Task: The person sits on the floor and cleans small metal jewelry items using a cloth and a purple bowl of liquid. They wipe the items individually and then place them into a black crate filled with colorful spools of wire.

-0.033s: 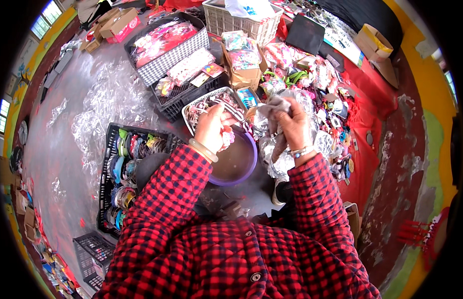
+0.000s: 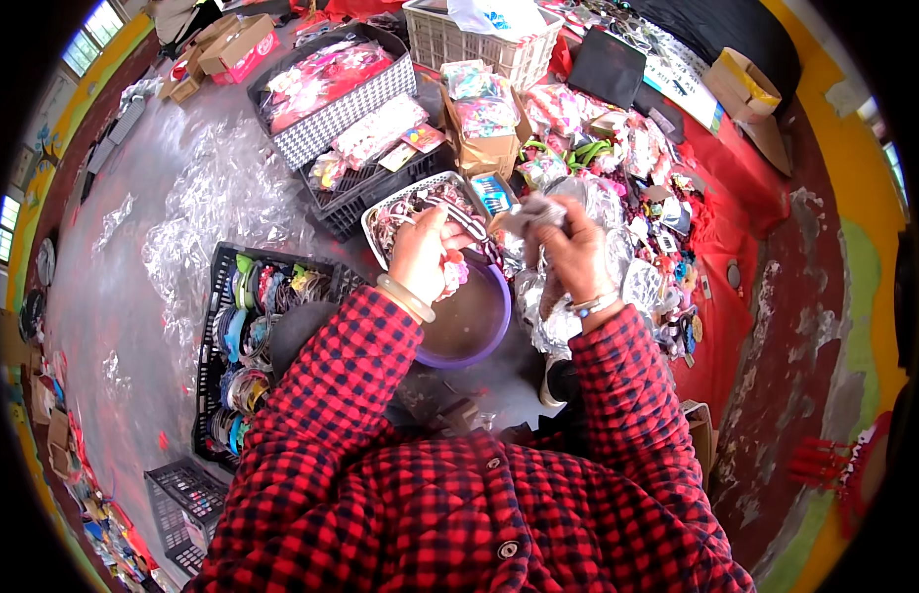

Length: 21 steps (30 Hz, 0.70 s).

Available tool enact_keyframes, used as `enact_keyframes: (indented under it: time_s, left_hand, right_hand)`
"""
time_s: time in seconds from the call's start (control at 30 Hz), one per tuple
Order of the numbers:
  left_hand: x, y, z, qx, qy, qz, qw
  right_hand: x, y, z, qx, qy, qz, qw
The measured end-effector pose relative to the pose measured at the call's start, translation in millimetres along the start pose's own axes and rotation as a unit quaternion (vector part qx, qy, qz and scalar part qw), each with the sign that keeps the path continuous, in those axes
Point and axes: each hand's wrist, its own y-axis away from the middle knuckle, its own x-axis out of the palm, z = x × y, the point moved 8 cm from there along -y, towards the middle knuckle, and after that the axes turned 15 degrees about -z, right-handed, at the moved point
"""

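Note:
My left hand [image 2: 418, 255] is closed, pinching what looks like a dark-and-white striped headband [image 2: 466, 219] with a pink, flower-like trim [image 2: 453, 277] below the fingers. My palm and fingers cover part of it. To the right, my right hand [image 2: 578, 251] grips a bunched greyish-brown cloth [image 2: 540, 212], whose lower end hangs under the fingers. A small gap separates the cloth from the striped band. Below and between both hands is a purple-rimmed basin [image 2: 507, 314] of murky water. Just beyond my left hand stands a white basket [image 2: 368, 225] full of pink and brown hair accessories.
A black crate [image 2: 204, 395] of coloured headbands sits at my left knee. Ahead are a patterned bin [image 2: 331, 111], a cardboard box [image 2: 487, 153] of packets and a beige crate [image 2: 524, 61]. Clear plastic wrap [image 2: 207, 198] covers floor at left; a pile of trinkets [image 2: 667, 212] spreads over red cloth at right.
My right hand has shifted slightly left, and the upper part of the cloth has swung toward the striped band. My left hand is almost still.

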Motion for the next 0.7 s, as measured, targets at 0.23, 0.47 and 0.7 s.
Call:
enact_keyframes:
  time_s: [0.23,0.47,0.7]
  left_hand:
    - [16,27,19,-0.042,-0.008,0.005,0.999]
    - [27,42,23,-0.037,-0.126,0.084,0.988]
    - [22,20,15,-0.012,-0.059,0.066,0.996]
  right_hand:
    - [49,40,24,-0.392,0.247,0.053,0.885]
    - [36,37,22,-0.327,0.310,-0.093,0.888]
    - [-12,-21,-39,-0.004,-0.011,-0.111,0.994]
